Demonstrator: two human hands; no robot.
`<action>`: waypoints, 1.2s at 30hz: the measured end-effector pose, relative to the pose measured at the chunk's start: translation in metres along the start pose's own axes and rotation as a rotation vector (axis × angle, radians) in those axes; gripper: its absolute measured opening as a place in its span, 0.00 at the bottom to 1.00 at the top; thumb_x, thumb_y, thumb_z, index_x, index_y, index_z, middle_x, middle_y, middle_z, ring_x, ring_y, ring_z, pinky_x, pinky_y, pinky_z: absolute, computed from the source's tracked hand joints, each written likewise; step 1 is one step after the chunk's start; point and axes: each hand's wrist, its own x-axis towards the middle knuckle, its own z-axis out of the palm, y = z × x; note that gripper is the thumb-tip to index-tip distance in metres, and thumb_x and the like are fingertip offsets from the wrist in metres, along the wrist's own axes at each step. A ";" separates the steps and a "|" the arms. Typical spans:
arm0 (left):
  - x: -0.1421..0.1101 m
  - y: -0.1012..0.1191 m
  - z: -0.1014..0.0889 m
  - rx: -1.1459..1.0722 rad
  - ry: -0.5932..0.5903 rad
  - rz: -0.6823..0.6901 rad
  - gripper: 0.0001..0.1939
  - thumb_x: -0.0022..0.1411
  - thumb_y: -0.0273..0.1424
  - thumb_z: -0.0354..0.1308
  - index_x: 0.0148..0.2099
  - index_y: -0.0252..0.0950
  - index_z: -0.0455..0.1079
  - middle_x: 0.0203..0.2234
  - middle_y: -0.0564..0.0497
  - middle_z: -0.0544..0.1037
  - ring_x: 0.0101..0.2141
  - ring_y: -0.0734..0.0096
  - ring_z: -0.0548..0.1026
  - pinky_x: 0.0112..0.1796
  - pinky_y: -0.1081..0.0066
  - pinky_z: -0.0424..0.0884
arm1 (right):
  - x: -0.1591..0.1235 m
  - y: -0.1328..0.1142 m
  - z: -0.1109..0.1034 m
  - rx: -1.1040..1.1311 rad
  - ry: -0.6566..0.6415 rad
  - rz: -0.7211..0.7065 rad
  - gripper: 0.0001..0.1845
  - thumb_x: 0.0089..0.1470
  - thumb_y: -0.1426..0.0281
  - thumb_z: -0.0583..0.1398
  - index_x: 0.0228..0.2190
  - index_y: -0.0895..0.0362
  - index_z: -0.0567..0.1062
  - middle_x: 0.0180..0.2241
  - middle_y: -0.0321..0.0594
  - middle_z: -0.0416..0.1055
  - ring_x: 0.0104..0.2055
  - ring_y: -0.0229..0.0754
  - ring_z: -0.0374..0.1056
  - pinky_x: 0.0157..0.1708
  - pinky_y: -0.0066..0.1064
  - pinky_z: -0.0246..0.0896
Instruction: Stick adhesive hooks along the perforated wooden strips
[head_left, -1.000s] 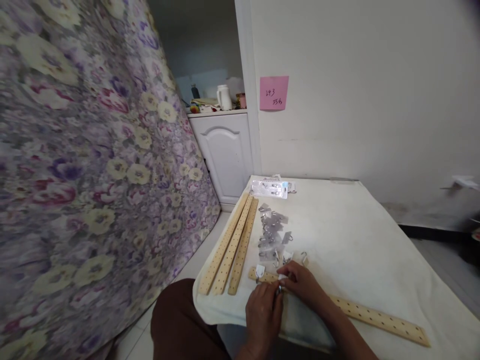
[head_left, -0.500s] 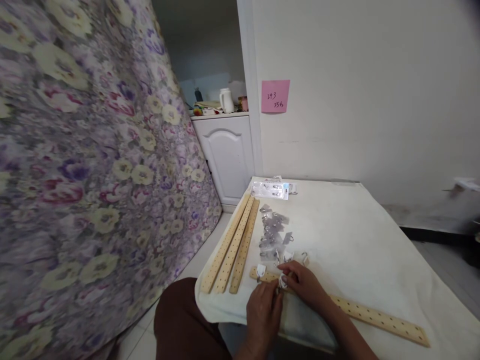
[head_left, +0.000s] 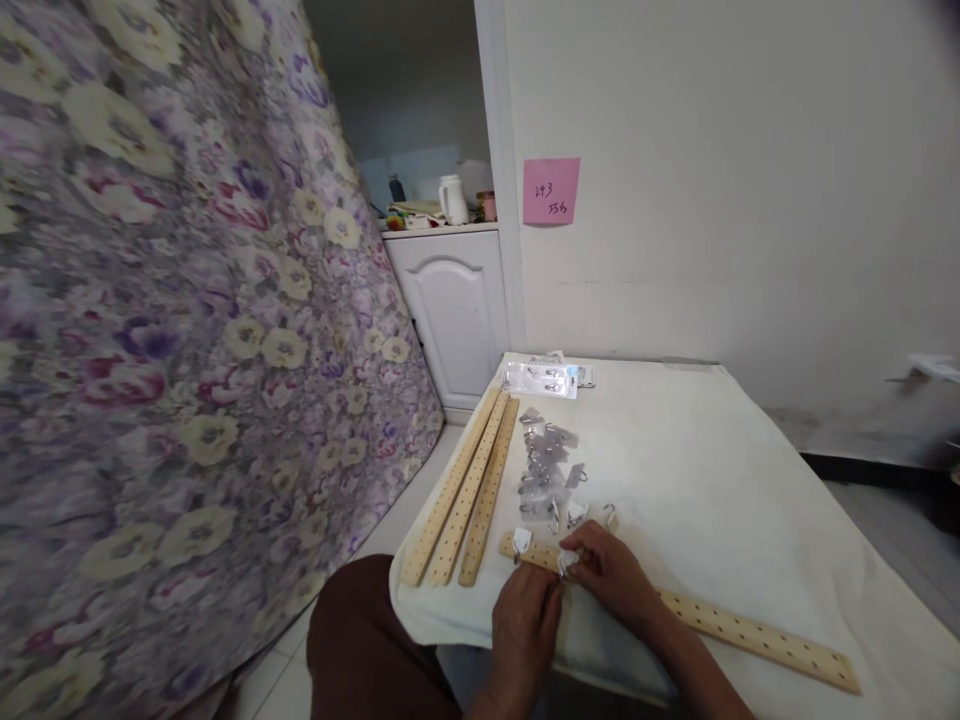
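Note:
A long perforated wooden strip (head_left: 757, 635) lies slantwise across the front of the table, its middle hidden under my hands and right forearm. My left hand (head_left: 525, 620) is closed at the strip's near edge, fingertips pressed together by a white-backed metal hook (head_left: 566, 563). From the right, my right hand (head_left: 611, 572) pinches that same hook against the strip. Another white-backed hook (head_left: 522, 541) sits on the strip's left end. Just beyond the strip lie a few loose hooks, among them a metal hook (head_left: 610, 515) beside my right fingers.
Three more perforated strips (head_left: 471, 490) lie along the table's left edge. Several hooks on clear backings (head_left: 546, 460) are clustered beside them. Clear packaging (head_left: 540, 380) lies at the far edge. A floral curtain (head_left: 225, 350) hangs at left; my knee (head_left: 375, 640) is by the table corner.
My right fingers have shifted slightly and tightened around the hook. The left fingers have drawn back a little toward me, showing more of the strip. Everything else stays put.

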 end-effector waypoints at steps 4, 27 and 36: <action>0.000 0.000 0.002 0.038 -0.006 -0.004 0.06 0.64 0.28 0.50 0.37 0.39 0.68 0.30 0.51 0.73 0.33 0.68 0.72 0.33 0.70 0.69 | 0.000 -0.001 0.000 0.010 0.007 -0.022 0.14 0.46 0.76 0.56 0.37 0.54 0.74 0.36 0.37 0.69 0.35 0.40 0.66 0.38 0.31 0.61; 0.002 0.002 0.004 0.157 -0.043 0.020 0.07 0.65 0.31 0.48 0.36 0.40 0.67 0.28 0.51 0.71 0.31 0.68 0.70 0.32 0.69 0.65 | -0.002 -0.010 -0.001 -0.026 0.022 -0.026 0.11 0.47 0.75 0.56 0.34 0.53 0.74 0.35 0.36 0.70 0.32 0.39 0.66 0.36 0.30 0.61; 0.003 0.004 0.003 0.203 -0.038 0.026 0.07 0.65 0.30 0.49 0.34 0.40 0.67 0.28 0.51 0.71 0.31 0.67 0.70 0.31 0.69 0.66 | 0.003 -0.010 0.001 -0.014 0.023 0.037 0.10 0.44 0.74 0.58 0.31 0.54 0.74 0.32 0.35 0.70 0.30 0.38 0.66 0.34 0.29 0.60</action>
